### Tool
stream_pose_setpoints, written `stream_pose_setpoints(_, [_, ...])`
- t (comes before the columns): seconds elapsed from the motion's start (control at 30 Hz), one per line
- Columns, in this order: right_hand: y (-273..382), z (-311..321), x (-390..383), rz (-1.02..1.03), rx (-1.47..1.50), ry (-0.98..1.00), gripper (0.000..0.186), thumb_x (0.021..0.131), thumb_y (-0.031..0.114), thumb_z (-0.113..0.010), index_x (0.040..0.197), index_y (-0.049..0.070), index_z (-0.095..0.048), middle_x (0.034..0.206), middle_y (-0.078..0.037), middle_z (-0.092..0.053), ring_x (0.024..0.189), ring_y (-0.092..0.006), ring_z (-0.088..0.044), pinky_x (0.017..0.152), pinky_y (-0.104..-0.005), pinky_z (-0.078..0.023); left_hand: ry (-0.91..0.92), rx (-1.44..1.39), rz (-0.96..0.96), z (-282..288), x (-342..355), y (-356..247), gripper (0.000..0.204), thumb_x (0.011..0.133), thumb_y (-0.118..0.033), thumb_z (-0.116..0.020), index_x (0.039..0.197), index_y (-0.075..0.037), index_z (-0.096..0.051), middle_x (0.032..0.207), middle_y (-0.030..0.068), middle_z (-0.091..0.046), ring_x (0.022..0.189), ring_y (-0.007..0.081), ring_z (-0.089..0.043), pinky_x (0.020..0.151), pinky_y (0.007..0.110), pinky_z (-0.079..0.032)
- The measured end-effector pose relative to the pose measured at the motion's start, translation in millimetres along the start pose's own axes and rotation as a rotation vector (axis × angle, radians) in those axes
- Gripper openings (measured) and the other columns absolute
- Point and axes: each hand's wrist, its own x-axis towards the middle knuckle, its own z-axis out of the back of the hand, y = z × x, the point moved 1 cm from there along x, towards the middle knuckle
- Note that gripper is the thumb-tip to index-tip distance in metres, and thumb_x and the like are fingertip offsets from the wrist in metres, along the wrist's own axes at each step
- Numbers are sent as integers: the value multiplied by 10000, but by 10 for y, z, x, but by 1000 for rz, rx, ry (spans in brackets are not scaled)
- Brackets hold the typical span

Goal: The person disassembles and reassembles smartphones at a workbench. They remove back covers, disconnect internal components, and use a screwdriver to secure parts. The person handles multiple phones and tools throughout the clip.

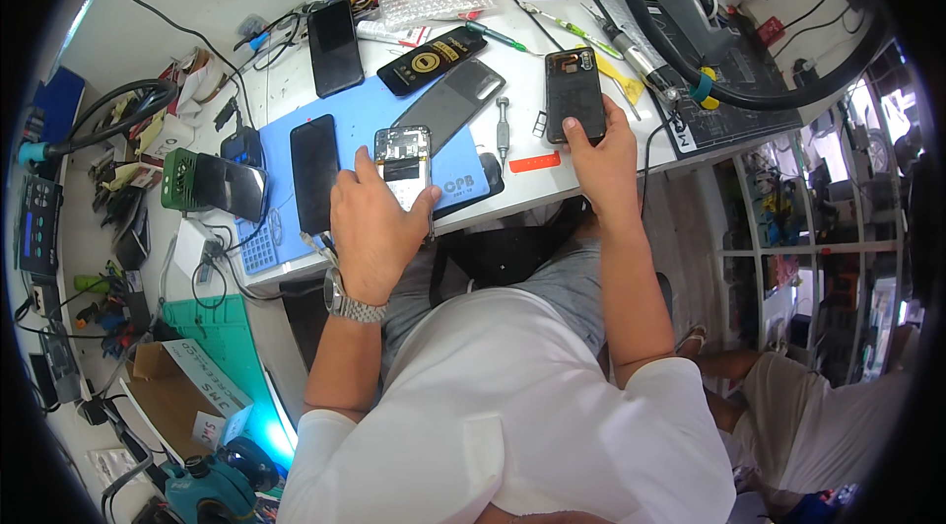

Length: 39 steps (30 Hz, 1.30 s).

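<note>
Table [525,95] is white and smooth, and one flat blue mat [367,110] lies on it. The person's left hand [370,213] has thumb and fingers at the edges of one opened phone [402,184], rectangular, with metallic parts exposed; it is over the mat, but one cannot tell whether it rests there. Right hand [603,159] grips one dark, glossy shell [574,90], right of the mat. Three dark slab phones [315,172] and one grey cover [458,102] lie near. Smaller are one slim metallic screwdriver [503,130] and one red strip [534,162].
</note>
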Motion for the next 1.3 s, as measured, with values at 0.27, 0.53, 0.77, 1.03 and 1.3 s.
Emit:
stream_pose_setpoints(0.27, [151,74,-39,102,-443,-102,658,947,204,-758,1455,-133,-511,1360,-329,-622,1270,-428,-615,1091,-459,-482,36,-133,94,9,66,57,919,719,-449,-964,1335,114,-578,1211,281,-640,1131,422,-648,991,467,-532])
stream_pose_setpoints(0.53, [145,-67,-156,332,-565,-126,548,941,220,-766,1395,-32,-591,1380,-259,-529,1252,-409,-535,1070,-480,-467,21,-559,175,-95,56,114,619,858,-204,-894,1273,94,-544,1057,247,-773,858,292,-784,786,371,-598])
stream_pose_setpoints(0.77, [498,-534,-276,173,-437,244,676,916,255,-807,1429,-60,-499,1173,-302,-670,982,-443,-704,944,-479,-549,-203,-1246,337,-29,-105,387,469,962,-87,-799,1306,51,-513,1054,176,-769,859,146,-738,721,281,-589])
stream_pose_setpoints(1.03, [501,-636,-53,86,-483,307,709,858,133,-717,1460,-120,-440,957,-281,-741,939,-430,-748,883,-454,-578,-490,-1341,440,517,-388,941,447,990,-119,-788,1328,23,-534,1090,129,-744,905,156,-730,789,289,-594])
stream_pose_setpoints(1.3, [469,-909,-81,350,-252,365,265,921,116,-635,1128,-36,-698,1039,-226,-715,955,-385,-713,881,-440,-561,-549,-1380,506,681,-583,1120,357,1016,-161,-753,1294,-8,-589,1097,76,-717,981,169,-714,866,332,-593])
